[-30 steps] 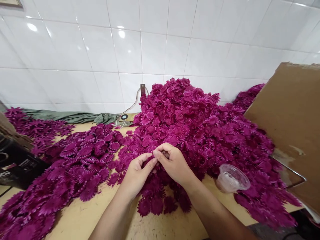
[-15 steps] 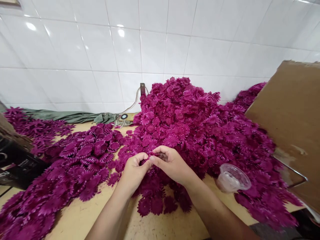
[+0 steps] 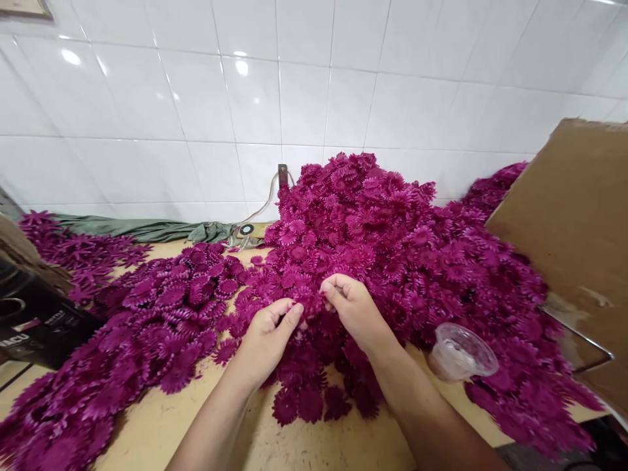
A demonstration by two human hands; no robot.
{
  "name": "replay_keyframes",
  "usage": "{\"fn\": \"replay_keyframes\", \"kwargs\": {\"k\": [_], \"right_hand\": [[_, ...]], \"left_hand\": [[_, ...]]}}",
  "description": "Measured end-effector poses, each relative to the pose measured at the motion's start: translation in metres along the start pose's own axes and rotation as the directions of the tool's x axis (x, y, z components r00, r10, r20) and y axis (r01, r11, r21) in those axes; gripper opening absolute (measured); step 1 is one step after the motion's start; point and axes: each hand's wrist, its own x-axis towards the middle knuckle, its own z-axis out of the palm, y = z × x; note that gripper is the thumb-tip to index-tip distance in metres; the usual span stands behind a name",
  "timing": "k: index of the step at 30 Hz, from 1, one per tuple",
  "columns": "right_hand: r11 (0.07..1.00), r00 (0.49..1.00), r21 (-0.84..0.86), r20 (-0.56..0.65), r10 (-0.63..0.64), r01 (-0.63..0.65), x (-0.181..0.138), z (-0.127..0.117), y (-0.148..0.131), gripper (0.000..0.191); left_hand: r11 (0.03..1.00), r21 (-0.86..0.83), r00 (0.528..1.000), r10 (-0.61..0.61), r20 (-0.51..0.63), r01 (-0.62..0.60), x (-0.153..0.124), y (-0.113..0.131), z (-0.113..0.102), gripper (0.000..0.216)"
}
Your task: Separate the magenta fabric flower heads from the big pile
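The left hand (image 3: 267, 337) has its thumb drawn in against the curled forefinger; whether it grips a flower I cannot tell, as its fingertips blend into the magenta behind; the right hand (image 3: 356, 311), just beside it and apart from it, is pinched closed, a small magenta bit (image 3: 322, 294) at its fingertips. Under and beyond both lies the big pile (image 3: 363, 229) of magenta flowers (image 3: 310, 402), a few of them loose on the table (image 3: 314, 445) nearer the person; to the left of the hands spreads a second heap (image 3: 167, 327); beyond that, spiky star shapes (image 3: 88, 252), with a black box (image 3: 39, 327) in front of them. Right of the right hand stands a clear tub (image 3: 461, 350); farther right, cardboard (image 3: 574, 222) leans over the pile; beyond everything, green cloth (image 3: 122, 226) and a cord (image 3: 267, 203) lie against the white-tiled wall (image 3: 304, 98).
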Motion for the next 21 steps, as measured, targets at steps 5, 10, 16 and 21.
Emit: {"fn": "replay_keyframes", "kwargs": {"k": [5,10,16,21], "right_hand": [[0.984,0.981,-0.149,-0.146,-0.124,0.103,0.002,-0.018,-0.001,0.014],[0.916,0.87,-0.363,-0.381,-0.312,0.17,0.007,-0.045,0.0,0.015],[0.945,0.979,-0.255,0.075,-0.191,0.203,-0.01,-0.009,-0.012,0.019],[0.986,0.982,-0.109,0.153,-0.111,0.128,-0.012,0.014,-0.008,0.01]], "left_hand": [[0.995,-0.088,0.965,0.028,-0.26,-0.053,0.004,-0.011,-0.009,0.025],[0.973,-0.228,0.936,-0.099,-0.338,0.021,0.006,-0.017,-0.018,0.033],[0.979,-0.188,0.977,-0.116,-0.18,0.082,0.005,-0.009,0.001,0.04],[0.976,-0.18,0.987,-0.137,-0.078,0.122,0.001,-0.005,0.004,0.043]]}}
